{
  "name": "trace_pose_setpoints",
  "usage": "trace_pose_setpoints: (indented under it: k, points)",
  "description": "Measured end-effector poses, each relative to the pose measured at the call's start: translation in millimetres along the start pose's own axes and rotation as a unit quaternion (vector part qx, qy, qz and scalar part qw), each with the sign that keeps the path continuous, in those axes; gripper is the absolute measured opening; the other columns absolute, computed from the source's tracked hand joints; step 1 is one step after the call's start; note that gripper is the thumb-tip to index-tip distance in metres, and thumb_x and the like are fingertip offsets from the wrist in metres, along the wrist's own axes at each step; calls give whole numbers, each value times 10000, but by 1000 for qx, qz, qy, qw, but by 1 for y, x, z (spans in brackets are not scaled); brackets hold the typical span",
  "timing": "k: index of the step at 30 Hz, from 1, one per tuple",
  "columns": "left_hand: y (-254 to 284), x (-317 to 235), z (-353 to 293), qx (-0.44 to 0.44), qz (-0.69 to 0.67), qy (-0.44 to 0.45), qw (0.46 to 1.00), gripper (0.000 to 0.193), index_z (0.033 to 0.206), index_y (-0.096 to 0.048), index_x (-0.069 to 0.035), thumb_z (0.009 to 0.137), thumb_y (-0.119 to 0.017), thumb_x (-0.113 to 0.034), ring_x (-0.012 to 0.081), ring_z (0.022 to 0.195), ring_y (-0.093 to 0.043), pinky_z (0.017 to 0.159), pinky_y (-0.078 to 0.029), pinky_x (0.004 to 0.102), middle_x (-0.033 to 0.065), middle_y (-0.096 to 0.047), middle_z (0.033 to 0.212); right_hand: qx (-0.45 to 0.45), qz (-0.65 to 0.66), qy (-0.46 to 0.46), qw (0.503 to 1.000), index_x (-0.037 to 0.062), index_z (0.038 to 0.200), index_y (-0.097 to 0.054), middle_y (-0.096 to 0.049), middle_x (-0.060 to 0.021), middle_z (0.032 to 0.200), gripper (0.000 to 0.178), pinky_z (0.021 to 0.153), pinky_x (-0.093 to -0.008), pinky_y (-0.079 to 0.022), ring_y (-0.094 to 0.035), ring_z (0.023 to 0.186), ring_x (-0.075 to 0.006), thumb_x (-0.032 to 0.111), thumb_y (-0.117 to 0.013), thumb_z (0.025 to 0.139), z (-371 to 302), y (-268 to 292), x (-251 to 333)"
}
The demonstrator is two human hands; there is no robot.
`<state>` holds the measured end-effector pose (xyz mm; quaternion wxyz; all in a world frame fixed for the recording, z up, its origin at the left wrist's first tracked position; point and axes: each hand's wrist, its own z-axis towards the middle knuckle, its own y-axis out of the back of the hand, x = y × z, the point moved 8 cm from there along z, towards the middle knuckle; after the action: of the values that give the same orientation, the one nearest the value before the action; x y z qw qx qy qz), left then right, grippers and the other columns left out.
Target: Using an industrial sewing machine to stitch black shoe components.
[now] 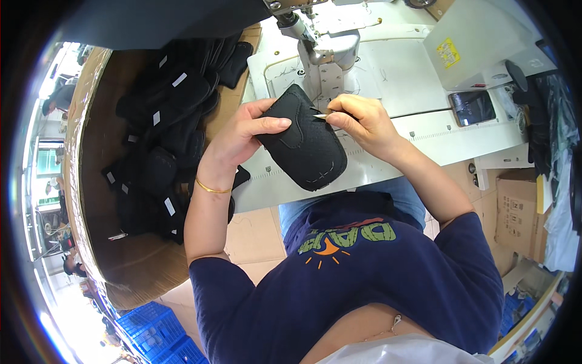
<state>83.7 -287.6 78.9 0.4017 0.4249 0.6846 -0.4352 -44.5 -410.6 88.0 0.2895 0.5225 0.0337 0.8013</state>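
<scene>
Before the sewing machine (330, 51), my left hand (245, 130) grips a black stitched fabric shoe upper (312, 151), thumb on top and fingers beneath. The upper is tilted, its rounded end toward me with pale stitch marks near the edge. In my right hand (364, 124), thumb and fingers are pinched round a small pointed metal tool (320, 116). Its tip meets the upper's right edge beside a notch. The rest of the tool is hidden in my hand, so its exact kind does not show.
A large cardboard box (142, 267) on the left holds several black shoe uppers (182, 91). A phone (471, 108) lies on the white machine table (400, 142). Blue crates (151, 330) stand at the lower left, and a carton (518, 212) sits on the floor at right.
</scene>
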Motion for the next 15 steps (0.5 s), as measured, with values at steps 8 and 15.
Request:
trace_pose_setpoints:
  k: [8,15]
  points:
    - [-10,16,-12,-114,152,-94,977,470,1187,-599,52,835,-738,-227,118,885,-613,824,-486,259,52,-675,952,61,256,-292,920,-12,1089,-682,-683,-15,902,349,759,-242,-485,-588,823,-72,271,-716,888,-31,-43,-26]
    - [45,51,-146,-387,694,59,604,802,1393,-393,32,703,-764,-137,474,1324,-326,1042,-317,602,239,-362,1424,79,65,-372,922,-53,1022,-664,-675,-46,873,366,654,-255,-481,-617,760,-103,239,-723,809,-16,120,-97]
